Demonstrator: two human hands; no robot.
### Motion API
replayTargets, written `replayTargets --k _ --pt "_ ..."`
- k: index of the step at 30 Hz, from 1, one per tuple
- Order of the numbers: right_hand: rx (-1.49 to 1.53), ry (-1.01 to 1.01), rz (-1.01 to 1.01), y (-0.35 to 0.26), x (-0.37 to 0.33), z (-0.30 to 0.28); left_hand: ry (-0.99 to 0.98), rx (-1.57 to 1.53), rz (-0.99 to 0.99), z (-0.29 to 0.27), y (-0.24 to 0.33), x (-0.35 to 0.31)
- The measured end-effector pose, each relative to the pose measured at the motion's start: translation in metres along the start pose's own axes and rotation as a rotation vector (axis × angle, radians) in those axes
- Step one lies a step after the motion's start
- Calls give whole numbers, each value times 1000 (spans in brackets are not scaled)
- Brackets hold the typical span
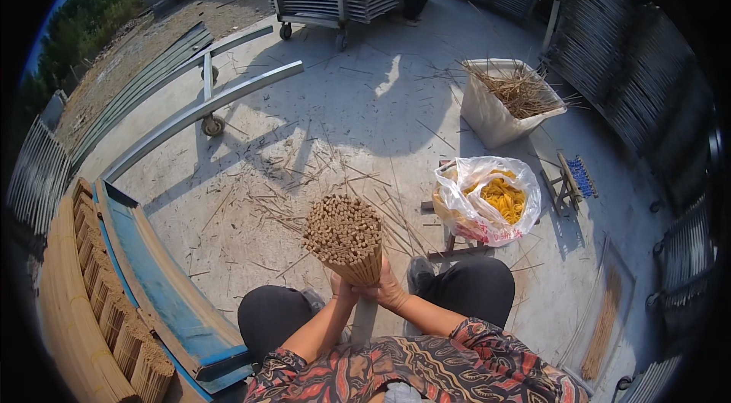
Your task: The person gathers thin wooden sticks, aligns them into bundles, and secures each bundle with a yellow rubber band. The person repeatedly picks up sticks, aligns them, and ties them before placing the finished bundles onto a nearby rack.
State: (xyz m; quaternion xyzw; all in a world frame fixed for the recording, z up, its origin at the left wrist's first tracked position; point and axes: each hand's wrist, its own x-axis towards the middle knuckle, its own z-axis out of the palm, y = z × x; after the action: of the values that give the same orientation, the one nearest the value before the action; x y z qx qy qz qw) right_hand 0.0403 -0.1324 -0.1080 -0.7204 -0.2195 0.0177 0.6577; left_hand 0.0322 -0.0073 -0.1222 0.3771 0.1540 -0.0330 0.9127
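Held upright above the knees: a bundle of sticks (345, 237), long axis vertical, cut ends fanned up toward the camera. Lower end hidden inside the grip. Wrapped tight round its narrow base, left hand (343, 289) and right hand (388, 289), fingers mostly out of sight. Nearby on the concrete: a plastic bag (487, 201), a white bin (509, 102) of straw.

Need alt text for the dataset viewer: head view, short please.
Seen from above, a seated person's left hand and right hand grip an upright bundle of thin sticks between the knees. On the concrete floor lie loose sticks, a plastic bag of yellow bands and a white tub.
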Motion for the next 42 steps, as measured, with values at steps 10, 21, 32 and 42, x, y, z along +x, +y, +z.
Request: replayTargets --k 10,21,32,42 --pt "35 -85 316 -50 80 -10 70 -211 -399 47 131 84" --pt "168 -175 589 -36 144 -41 360 -258 -394 83 138 126" --pt "251 -345 849 -121 166 -60 131 -259 -209 130 192 49" --pt "538 -353 685 -299 282 4 38 32 234 209 371 -21"
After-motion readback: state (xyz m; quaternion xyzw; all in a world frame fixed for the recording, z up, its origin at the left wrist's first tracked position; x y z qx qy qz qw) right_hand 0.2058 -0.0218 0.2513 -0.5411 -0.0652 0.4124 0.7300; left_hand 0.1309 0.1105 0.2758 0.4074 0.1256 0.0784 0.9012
